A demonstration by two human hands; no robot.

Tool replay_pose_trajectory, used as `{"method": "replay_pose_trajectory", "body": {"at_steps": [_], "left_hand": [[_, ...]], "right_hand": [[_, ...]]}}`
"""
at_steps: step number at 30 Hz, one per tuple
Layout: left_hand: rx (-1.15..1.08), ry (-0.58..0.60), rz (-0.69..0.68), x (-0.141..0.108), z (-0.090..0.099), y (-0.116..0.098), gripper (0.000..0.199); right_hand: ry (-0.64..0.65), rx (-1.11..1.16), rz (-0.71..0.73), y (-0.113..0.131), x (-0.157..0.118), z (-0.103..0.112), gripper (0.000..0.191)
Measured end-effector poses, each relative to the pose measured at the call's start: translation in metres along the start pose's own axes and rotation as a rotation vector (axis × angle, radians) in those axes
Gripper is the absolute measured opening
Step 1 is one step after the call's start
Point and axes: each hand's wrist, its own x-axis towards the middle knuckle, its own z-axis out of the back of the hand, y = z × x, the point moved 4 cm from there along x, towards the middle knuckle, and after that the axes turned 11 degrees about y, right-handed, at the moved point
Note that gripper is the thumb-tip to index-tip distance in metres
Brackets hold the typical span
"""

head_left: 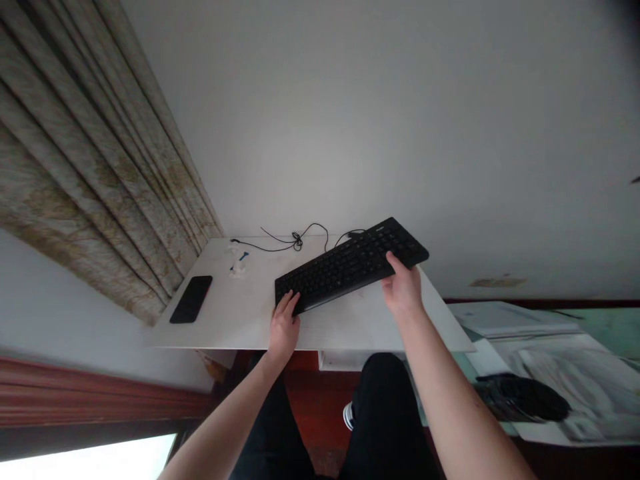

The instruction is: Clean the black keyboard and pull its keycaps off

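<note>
A black computer keyboard (345, 265) is tilted over the white desk, its right end higher than its left. My right hand (403, 287) grips the right part of its near edge, thumb on top and the other fingers hidden underneath. At the near left corner, my left hand (285, 323) has its fingers lying on the keys; its thumb is at the front edge. A thin black cable (297, 241) with a knotted bundle runs along the back of the desk behind the keyboard.
The white desk (240, 333) stands against a pale wall. On its left lie a black phone (191, 299) and a small blue and white item (239, 264). A patterned curtain (100, 153) hangs at left. Right of the desk are papers or boxes (550, 347) and a black object (523, 398).
</note>
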Motion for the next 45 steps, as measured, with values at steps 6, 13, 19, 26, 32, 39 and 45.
{"method": "replay_pose_trajectory", "body": {"at_steps": [6,13,19,26,32,39,45], "left_hand": [[-0.106,-0.026,-0.033,0.015,-0.034,-0.042,0.071],[-0.334,-0.053,0.020,0.034,-0.048,-0.088,0.065],[-0.881,-0.022,0.149,0.045,-0.077,-0.119,0.054],[-1.184,0.260,0.166,0.046,-0.070,-0.112,0.053],[-0.831,-0.319,0.170,0.055,0.048,-0.023,0.057],[-0.705,-0.341,0.064,0.047,0.100,0.027,0.076],[-0.745,-0.279,0.120,0.022,0.093,0.066,0.077]], "right_hand": [[0.154,-0.150,0.024,-0.026,-0.013,-0.062,0.061],[0.238,-0.849,0.151,-0.026,-0.013,-0.099,0.052],[0.411,-1.333,0.184,-0.009,-0.007,-0.126,0.052],[0.706,-1.586,0.224,-0.003,-0.017,-0.108,0.049],[0.909,-1.666,0.193,-0.021,-0.047,-0.082,0.055],[1.112,-1.795,0.195,-0.058,-0.096,-0.091,0.061],[1.183,-1.850,0.213,-0.077,-0.110,-0.096,0.060]]}}
